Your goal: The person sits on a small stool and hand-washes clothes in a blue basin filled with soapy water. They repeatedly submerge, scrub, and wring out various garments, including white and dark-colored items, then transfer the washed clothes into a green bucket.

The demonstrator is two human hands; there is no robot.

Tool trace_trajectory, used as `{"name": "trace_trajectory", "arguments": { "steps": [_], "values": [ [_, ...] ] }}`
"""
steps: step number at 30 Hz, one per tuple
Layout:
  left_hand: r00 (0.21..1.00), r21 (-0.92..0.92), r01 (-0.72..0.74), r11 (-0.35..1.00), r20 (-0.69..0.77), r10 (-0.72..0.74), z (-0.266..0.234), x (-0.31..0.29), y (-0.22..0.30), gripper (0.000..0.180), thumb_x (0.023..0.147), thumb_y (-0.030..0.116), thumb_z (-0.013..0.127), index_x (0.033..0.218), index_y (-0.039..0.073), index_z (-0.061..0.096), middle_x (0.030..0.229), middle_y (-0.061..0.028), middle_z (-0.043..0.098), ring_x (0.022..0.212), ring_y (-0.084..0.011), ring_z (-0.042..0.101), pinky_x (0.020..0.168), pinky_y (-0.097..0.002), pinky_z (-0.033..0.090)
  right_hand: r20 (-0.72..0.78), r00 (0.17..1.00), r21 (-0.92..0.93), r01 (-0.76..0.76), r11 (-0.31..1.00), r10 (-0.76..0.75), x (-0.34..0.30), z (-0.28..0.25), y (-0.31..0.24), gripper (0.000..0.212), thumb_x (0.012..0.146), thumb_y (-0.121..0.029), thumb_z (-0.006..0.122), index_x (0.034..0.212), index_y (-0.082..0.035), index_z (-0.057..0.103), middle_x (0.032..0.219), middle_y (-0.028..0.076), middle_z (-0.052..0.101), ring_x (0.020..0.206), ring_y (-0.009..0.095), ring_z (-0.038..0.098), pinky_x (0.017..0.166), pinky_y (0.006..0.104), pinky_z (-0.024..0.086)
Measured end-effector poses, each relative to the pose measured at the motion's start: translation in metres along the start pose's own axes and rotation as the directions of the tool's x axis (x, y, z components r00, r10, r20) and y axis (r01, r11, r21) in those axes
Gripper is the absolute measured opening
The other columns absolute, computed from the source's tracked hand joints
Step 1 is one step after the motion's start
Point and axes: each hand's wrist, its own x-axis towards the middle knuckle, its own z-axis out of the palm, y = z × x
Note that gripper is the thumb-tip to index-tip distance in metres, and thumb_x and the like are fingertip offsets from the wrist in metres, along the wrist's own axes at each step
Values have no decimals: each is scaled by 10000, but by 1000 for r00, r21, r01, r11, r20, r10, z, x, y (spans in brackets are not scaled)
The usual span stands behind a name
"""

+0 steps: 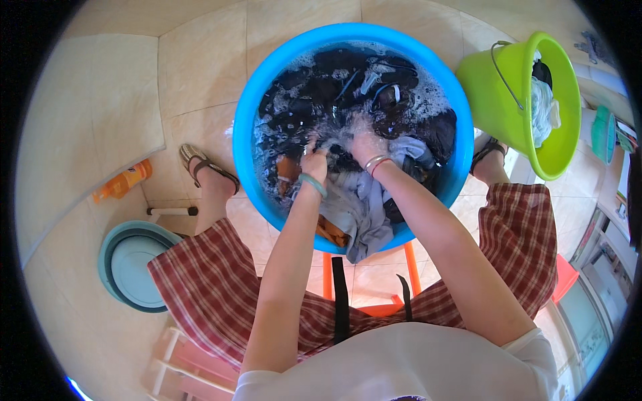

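Observation:
A big round blue tub holds soapy water and a heap of wet clothes, mostly dark. My left hand, with a pale green bangle at the wrist, reaches into the water left of the middle. Close beside it, my right hand dips in too, wearing thin bands. Splashing water and dark cloth hide the fingers of both, so their grip does not show. A light grey garment lies below my hands and hangs over the near rim. Orange-brown cloth sits beside it.
At the right stands a lime-green bucket with cloth inside. On the left are an orange bottle lying on its side and stacked grey-green basins. An orange stool shows under the tub's near side.

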Motion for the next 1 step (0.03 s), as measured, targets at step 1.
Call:
{"name": "trace_trajectory", "arguments": {
  "steps": [1],
  "values": [
    [997,-41,77,996,12,-77,-4,7,-1,521,812,146,662,1319,128,541,1238,-93,587,1137,-196,527,999,-280,373,14,1000,-2,7,1000,-7,3,6,-2,854,804,-508,635,1478,-197,212,1498,173,231,1270,427,399,985,492,405]
  ]
}}
